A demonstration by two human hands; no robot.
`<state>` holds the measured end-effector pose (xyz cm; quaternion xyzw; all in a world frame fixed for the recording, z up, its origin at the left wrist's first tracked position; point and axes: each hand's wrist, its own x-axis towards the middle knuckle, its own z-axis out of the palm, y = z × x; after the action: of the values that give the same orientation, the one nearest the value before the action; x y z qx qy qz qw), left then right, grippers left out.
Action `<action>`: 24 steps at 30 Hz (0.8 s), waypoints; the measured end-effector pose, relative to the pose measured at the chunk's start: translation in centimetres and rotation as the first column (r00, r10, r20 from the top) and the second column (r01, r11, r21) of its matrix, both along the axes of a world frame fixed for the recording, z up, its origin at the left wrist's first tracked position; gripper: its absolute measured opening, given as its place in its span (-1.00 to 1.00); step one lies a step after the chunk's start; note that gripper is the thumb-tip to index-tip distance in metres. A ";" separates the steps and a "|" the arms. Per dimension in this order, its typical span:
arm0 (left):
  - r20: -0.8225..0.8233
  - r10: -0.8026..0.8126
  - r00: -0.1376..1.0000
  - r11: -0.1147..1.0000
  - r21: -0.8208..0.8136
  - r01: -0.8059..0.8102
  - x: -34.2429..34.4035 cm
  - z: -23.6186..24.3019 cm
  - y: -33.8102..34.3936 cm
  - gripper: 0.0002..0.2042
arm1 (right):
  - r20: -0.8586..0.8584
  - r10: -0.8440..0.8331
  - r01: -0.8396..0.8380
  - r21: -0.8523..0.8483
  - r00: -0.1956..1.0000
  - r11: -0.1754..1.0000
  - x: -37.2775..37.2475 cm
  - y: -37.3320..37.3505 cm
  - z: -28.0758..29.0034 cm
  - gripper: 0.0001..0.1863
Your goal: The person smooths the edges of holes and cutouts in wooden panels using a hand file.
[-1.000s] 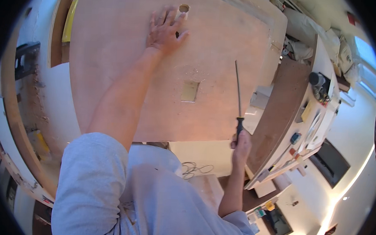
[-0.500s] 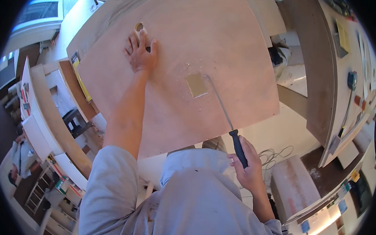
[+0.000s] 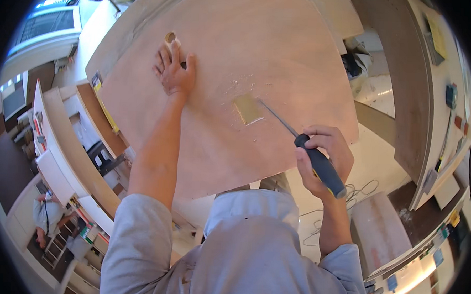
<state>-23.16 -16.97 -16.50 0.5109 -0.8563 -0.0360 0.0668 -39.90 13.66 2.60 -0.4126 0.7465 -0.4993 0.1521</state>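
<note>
My left hand point(image 3: 174, 73) lies flat on a large pinkish-brown board point(image 3: 256, 37), fingers spread. Just beyond its fingertips is a round hole point(image 3: 170, 37), and a second dark hole is partly hidden beside the thumb. In my right hand point(image 3: 327, 159) is a slim file point(image 3: 280, 119) with a grey shaft and a thick black handle, fingers wrapped round the handle. Its tip is at the right side of a square cut-out point(image 3: 247, 108) in the board. Pale chips and dust surround that cut-out. Whether the tip touches the board I cannot tell.
A yellow-edged strip point(image 3: 105, 107) lies along the board's left side. Wooden cabinet panels point(image 3: 406, 86) stand at the right, near a coiled cable point(image 3: 359, 192). More open cabinet carcasses point(image 3: 70, 140) stand at the left. Another person point(image 3: 47, 212) is at the far lower left.
My right hand has moved up and right, tilting the file's handle up toward me and changing its grip. The tip remains beside the cut-out. My left hand stays flat on the board.
</note>
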 end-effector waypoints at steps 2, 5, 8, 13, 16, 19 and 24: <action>-0.036 -0.023 0.999 1.000 -0.007 0.023 0.4 0.2 -0.3 -0.37 | -0.033 0.049 -0.048 0.035 0.998 0.998 0.2 -0.7 0.8 -0.63; -0.041 -0.012 0.999 1.000 -0.025 0.011 0.7 0.0 -0.4 -0.37 | 0.006 0.029 -0.030 0.027 1.000 0.999 2.6 -1.2 2.9 -0.60; -0.075 -0.014 0.997 1.000 -0.025 0.012 0.0 0.4 0.0 -0.38 | -0.057 0.082 -0.075 0.119 0.995 0.990 5.2 -2.7 1.2 -0.58; -0.091 0.028 0.995 0.998 -0.053 -0.032 0.9 -0.2 -0.2 -0.38 | -0.047 0.127 -0.113 0.230 0.991 0.967 8.4 -7.9 -3.0 -0.57; -0.145 0.033 0.989 0.999 -0.038 -0.039 1.3 -0.3 -0.2 -0.38 | -0.200 0.188 -0.172 0.097 0.961 0.980 9.2 -10.5 -4.7 -0.67; -0.192 0.023 0.981 0.999 -0.034 -0.030 0.9 0.2 0.2 -0.37 | 0.340 0.069 -0.068 -0.013 0.938 0.998 9.2 -11.5 -7.2 -0.78; -0.277 0.064 0.959 0.989 0.147 -0.024 0.9 2.5 0.3 -0.31 | 0.475 0.140 0.028 -0.330 0.869 0.944 9.5 -14.1 -4.8 -0.87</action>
<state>-22.22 -16.68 -13.95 0.5229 -0.8219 -0.1673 0.1518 -30.38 -0.48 -2.24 -0.3130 0.5777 -0.6994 0.2812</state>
